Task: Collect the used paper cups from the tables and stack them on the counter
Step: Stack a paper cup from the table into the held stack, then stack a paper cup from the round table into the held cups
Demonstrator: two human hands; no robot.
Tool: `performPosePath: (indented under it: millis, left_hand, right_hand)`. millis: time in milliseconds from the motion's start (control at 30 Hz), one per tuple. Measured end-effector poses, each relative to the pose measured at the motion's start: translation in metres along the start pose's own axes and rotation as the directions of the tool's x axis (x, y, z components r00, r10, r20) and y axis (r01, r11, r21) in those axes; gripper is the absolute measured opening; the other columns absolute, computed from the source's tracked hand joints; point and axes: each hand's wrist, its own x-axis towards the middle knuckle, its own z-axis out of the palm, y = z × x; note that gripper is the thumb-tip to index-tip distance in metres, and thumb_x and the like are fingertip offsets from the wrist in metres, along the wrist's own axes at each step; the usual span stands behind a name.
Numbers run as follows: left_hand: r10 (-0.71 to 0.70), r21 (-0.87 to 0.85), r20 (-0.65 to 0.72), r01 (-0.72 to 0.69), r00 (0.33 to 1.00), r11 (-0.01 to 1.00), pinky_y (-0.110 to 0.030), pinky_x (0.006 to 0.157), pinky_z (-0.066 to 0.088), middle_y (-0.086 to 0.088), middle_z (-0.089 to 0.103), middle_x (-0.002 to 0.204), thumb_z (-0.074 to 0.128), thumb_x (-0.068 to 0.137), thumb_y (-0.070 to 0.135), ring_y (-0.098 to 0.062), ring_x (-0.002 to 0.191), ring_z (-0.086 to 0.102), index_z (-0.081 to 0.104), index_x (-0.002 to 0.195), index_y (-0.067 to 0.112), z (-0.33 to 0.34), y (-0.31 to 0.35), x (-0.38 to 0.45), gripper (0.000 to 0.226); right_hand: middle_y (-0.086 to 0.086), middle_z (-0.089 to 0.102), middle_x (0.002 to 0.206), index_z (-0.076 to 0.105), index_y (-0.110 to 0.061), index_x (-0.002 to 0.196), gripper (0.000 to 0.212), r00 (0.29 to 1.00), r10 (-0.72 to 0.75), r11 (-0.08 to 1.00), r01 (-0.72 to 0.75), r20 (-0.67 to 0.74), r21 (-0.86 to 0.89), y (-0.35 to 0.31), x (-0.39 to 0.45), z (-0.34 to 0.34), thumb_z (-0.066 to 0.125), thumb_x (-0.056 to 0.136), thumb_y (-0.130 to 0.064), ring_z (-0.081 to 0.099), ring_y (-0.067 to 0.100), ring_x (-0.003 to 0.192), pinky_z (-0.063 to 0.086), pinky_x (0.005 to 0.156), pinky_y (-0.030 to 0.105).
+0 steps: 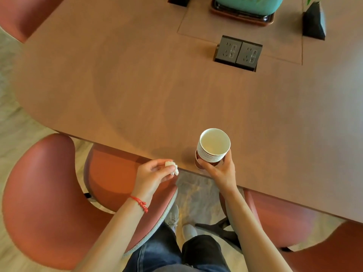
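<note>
A stack of several nested paper cups [213, 149], white inside with brown sides, is held upright just above the near edge of the brown table [137, 91]. My right hand [221, 170] grips the stack from below and from the side. My left hand [155, 171], with a red string on its wrist, hovers at the table edge to the left of the stack. Its fingers pinch a small crumpled white tissue [172, 167].
Red-brown chairs surround the table: one [39, 193] at my left, one seat [112, 169] tucked under the edge, another [284, 216] at the right. A pop-up socket box [238, 53], a teal pot on a tray [243, 10] and a black wedge holder [314, 22] stand farther back.
</note>
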Motion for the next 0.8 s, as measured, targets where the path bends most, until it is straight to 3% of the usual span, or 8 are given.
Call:
performPosePath:
  millis: [100, 200, 333, 567, 700, 800]
  left_hand:
    - [-0.008, 0.0, -0.005, 0.008, 1.0, 1.0, -0.024, 0.067, 0.058, -0.01, 0.072, 0.072, 0.069, 0.076, -0.006, -0.016, 0.067, 0.069, 0.07, 0.087, 0.002, -0.001, 0.001, 0.002, 0.014]
    - [-0.01, 0.006, -0.009, 0.01, 1.0, 1.0, -0.025, 0.068, 0.058, -0.01, 0.072, 0.073, 0.069, 0.076, -0.006, -0.018, 0.068, 0.069, 0.07, 0.086, 0.004, 0.0, 0.0, 0.003, 0.014]
    - [-0.009, 0.016, -0.01, 0.009, 1.0, 1.0, -0.027, 0.069, 0.059, -0.009, 0.073, 0.074, 0.071, 0.075, -0.004, -0.019, 0.07, 0.07, 0.071, 0.086, 0.005, 0.0, -0.002, 0.005, 0.014]
    - [-0.018, 0.046, 0.023, 0.017, 1.0, 0.999, -0.025, 0.069, 0.058, -0.012, 0.072, 0.08, 0.071, 0.075, -0.002, -0.018, 0.073, 0.07, 0.071, 0.087, 0.005, 0.005, -0.006, 0.008, 0.014]
    - [-0.026, 0.043, 0.046, 0.024, 0.999, 0.999, -0.025, 0.069, 0.058, -0.01, 0.072, 0.079, 0.072, 0.074, -0.002, -0.016, 0.072, 0.069, 0.07, 0.087, 0.005, 0.011, -0.006, 0.012, 0.015]
    - [-0.032, 0.056, 0.079, 0.028, 0.996, 0.998, -0.025, 0.07, 0.058, -0.011, 0.072, 0.08, 0.071, 0.074, -0.003, -0.017, 0.073, 0.069, 0.07, 0.087, 0.004, 0.015, -0.007, 0.015, 0.015]
  right_hand:
    - [-0.018, 0.057, 0.111, 0.044, -0.045, 0.109, 0.067, 1.0, 0.016, 1.0, -0.016, -0.001, 0.014, 0.009, -0.001, 0.002, 0.085, 0.058, -0.03, 0.054, -0.012, 0.1, 0.042, 0.077, 0.003]
    - [-0.027, 0.056, 0.108, 0.042, -0.048, 0.113, 0.072, 0.999, 0.032, 0.999, -0.032, -0.003, 0.002, 0.02, -0.002, 0.004, 0.085, 0.056, -0.035, 0.052, -0.012, 0.101, 0.041, 0.078, 0.003]
    - [-0.027, 0.05, 0.113, 0.035, -0.048, 0.117, 0.082, 0.999, 0.027, 0.999, -0.028, -0.02, -0.046, 0.032, -0.003, 0.007, 0.086, 0.054, -0.034, 0.049, -0.016, 0.103, 0.04, 0.077, 0.0]
    - [-0.023, 0.052, 0.109, 0.038, -0.037, 0.115, 0.073, 0.997, 0.041, 0.998, -0.043, -0.058, -0.035, 0.032, -0.003, 0.005, 0.087, 0.062, -0.023, 0.049, -0.018, 0.099, 0.04, 0.075, 0.0]
    - [-0.02, 0.061, 0.104, 0.047, -0.04, 0.104, 0.057, 0.994, 0.093, 0.993, -0.088, -0.062, 0.084, 0.025, -0.012, -0.003, 0.082, 0.061, -0.029, 0.058, -0.007, 0.097, 0.046, 0.078, 0.01]
    - [-0.008, 0.064, 0.108, 0.05, -0.034, 0.109, 0.055, 0.993, 0.11, 0.977, -0.1, -0.043, 0.187, 0.022, -0.022, -0.013, 0.08, 0.066, -0.019, 0.061, 0.007, 0.102, 0.052, 0.084, 0.025]
